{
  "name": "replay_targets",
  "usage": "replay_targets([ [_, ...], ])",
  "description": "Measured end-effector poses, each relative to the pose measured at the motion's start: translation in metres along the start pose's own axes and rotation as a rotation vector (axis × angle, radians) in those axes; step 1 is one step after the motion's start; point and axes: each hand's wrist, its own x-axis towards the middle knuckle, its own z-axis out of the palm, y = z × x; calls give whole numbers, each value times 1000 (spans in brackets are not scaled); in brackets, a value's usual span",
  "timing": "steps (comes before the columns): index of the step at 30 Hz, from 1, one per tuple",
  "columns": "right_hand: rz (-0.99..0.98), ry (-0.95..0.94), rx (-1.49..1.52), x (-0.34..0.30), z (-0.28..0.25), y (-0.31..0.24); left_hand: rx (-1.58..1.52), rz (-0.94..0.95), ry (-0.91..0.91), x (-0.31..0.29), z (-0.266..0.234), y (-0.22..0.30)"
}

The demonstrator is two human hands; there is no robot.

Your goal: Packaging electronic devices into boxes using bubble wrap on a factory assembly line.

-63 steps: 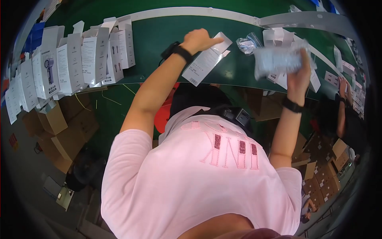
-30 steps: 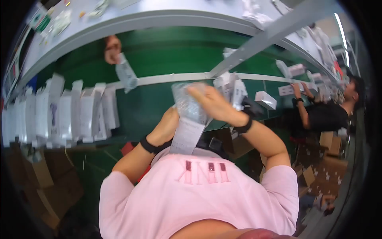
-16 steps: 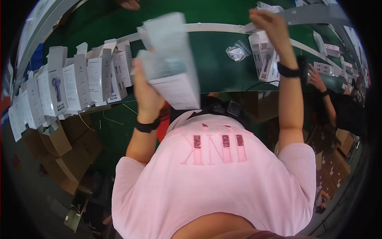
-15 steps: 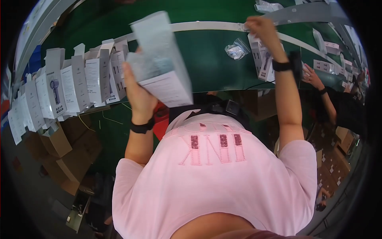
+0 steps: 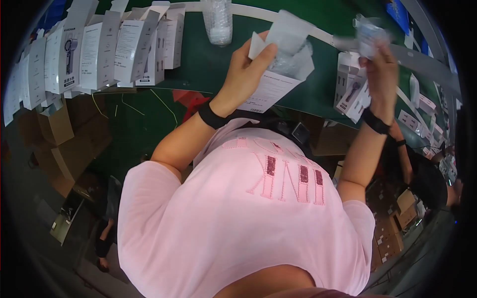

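Observation:
My left hand [image 5: 248,72] grips an open white box [image 5: 273,92] near the table's front edge, with its thumb at the rim. The box's top flap stands up, and clear bubble wrap [image 5: 294,63] fills the opening. Off to the right, my right hand [image 5: 381,74] is raised with a small clear plastic bag [image 5: 372,38] pinched in its fingers. The bag is smeared by motion, and its contents cannot be made out. Below that hand, another white box [image 5: 352,87] with a printed picture of a handheld device rests on the green table [image 5: 196,64].
Several white boxes [image 5: 97,54] with raised flaps stand in a row at the left. A bubble-wrapped item [image 5: 218,25] lies at the far side, near a pale strip. Small boxes [image 5: 415,121] and a co-worker's arm [image 5: 403,151] are at the right; cardboard cartons [image 5: 74,144] sit below the table.
My right hand has picked up the small plastic bag that lay on the table. My left hand has brought the box rightward and turned it. The whole view has shifted.

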Motion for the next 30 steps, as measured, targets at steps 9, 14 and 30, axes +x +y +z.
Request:
replay_targets([
  [9,-696,-784,-1199,-32,78,-81,-265,-265,-165,-13,40,21],
  [14,-665,-968,-1207,-34,87,-82,-407,-368,-191,-23,42,24],
  [30,-50,-284,-565,-57,17,-68,-253,114,-421,-38,3,12],
])
